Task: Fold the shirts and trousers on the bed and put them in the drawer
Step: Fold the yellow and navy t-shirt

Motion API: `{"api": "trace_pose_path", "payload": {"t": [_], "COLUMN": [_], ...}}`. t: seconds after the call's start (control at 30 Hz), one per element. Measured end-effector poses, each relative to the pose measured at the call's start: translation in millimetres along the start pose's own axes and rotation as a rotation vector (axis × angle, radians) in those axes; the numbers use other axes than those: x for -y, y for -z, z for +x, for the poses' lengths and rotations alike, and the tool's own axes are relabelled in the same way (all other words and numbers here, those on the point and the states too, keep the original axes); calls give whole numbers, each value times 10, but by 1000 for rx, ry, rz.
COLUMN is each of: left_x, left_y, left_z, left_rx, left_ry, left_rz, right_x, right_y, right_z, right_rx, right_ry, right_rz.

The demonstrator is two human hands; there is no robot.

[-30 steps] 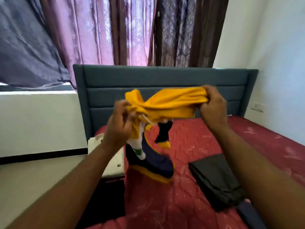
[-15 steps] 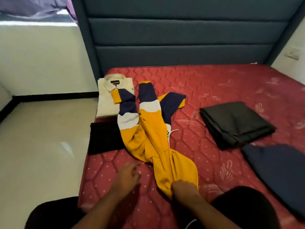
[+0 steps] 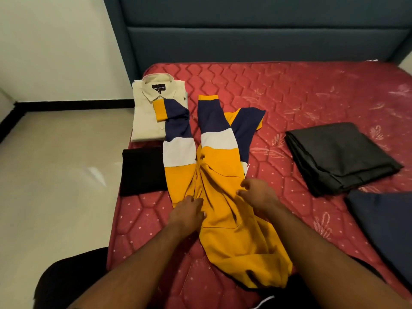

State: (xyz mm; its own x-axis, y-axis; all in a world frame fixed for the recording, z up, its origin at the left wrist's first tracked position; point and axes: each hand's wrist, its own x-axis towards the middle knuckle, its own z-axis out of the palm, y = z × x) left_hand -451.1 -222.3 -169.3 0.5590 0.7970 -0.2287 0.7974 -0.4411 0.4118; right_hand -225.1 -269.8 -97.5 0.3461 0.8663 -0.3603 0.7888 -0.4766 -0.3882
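Note:
Yellow trousers (image 3: pixel 225 197) with navy and white bands lie lengthwise on the red mattress (image 3: pixel 289 90), legs pointing toward the headboard and waist at the near edge. One leg end overlaps a folded cream shirt (image 3: pixel 149 121). My left hand (image 3: pixel 188 211) rests on the left side of the yellow fabric, fingers pressing down. On the right side, near the seam, lies my right hand (image 3: pixel 258 194) with loosely bent fingers. Neither hand lifts the cloth.
A folded black garment (image 3: pixel 142 170) lies at the mattress's left edge below the cream shirt. Folded dark grey trousers (image 3: pixel 341 157) sit on the right, a navy garment (image 3: pixel 383 221) nearer me. The blue headboard (image 3: pixel 245 41) stands behind; tiled floor (image 3: pixel 55 175) lies left.
The trousers, held up in both hands a second ago, now lie flat on the mattress. Both hands have let go of the waist and moved up onto the middle of the fabric.

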Motion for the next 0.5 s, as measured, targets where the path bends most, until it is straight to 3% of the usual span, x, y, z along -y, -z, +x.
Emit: {"api": "trace_pose_path", "payload": {"t": [0.07, 0.13, 0.23, 0.3, 0.4, 0.5], "left_x": [62, 152, 296, 316, 316, 355], "left_y": [75, 211, 403, 482, 462, 320], "left_z": [27, 130, 365, 408, 219, -224], "left_rx": [-293, -525, -470, -360, -274, -307], "left_ry": [44, 211, 566, 647, 622, 692], "left_rz": [-151, -269, -827, -1104, -1315, -1370], "right_x": [-20, 11, 44, 75, 196, 204], "right_y": [-92, -122, -193, -246, -235, -243], "right_z": [258, 481, 831, 971, 879, 406], "right_rx": [-135, -226, -279, -268, -342, -379], "right_ry": [-23, -91, -290, -354, -214, -10], "right_rz": [224, 438, 731, 863, 853, 860]}}
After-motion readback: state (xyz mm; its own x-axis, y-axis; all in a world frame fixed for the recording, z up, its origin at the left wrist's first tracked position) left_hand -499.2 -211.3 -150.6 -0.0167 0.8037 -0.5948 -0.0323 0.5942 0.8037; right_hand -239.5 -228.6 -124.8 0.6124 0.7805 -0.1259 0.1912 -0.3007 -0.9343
